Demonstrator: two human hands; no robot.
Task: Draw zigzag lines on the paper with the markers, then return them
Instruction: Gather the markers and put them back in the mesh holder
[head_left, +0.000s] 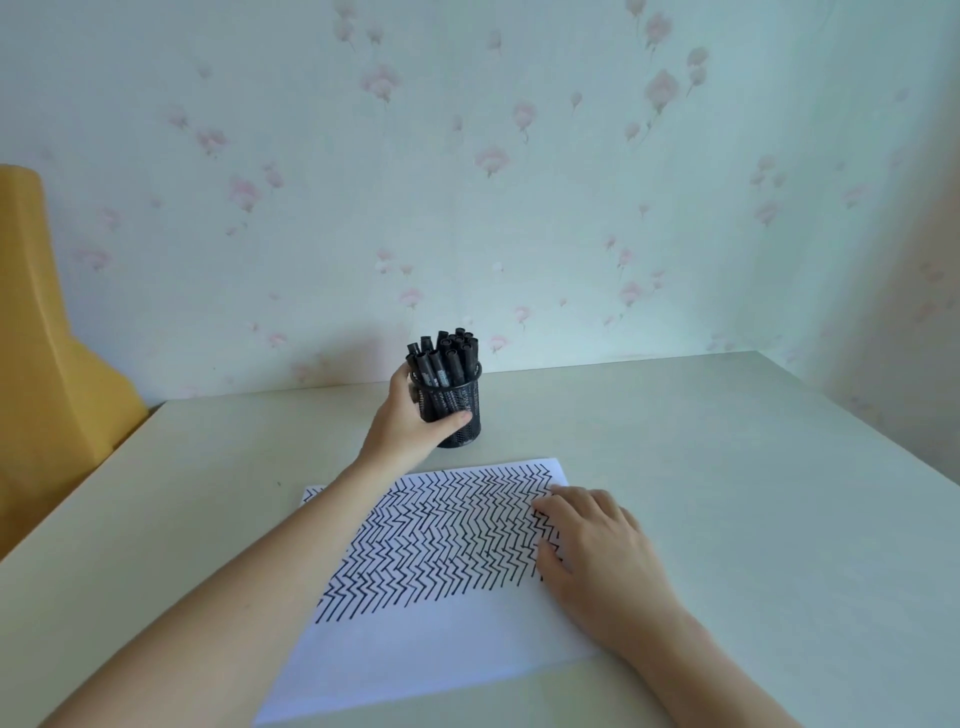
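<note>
- Black markers (448, 358) stand capped, bunched upright in a black mesh pen holder (460, 410) just beyond the paper.
- White paper (441, 582) lies flat, its upper half filled with black zigzag lines.

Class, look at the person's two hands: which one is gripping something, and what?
The left hand, curled round the black mesh pen holder. The right hand only rests flat on the paper.

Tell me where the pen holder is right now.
In the head view, the black mesh pen holder stands on the table just beyond the paper, near the wall, gripped by the left hand.
</note>
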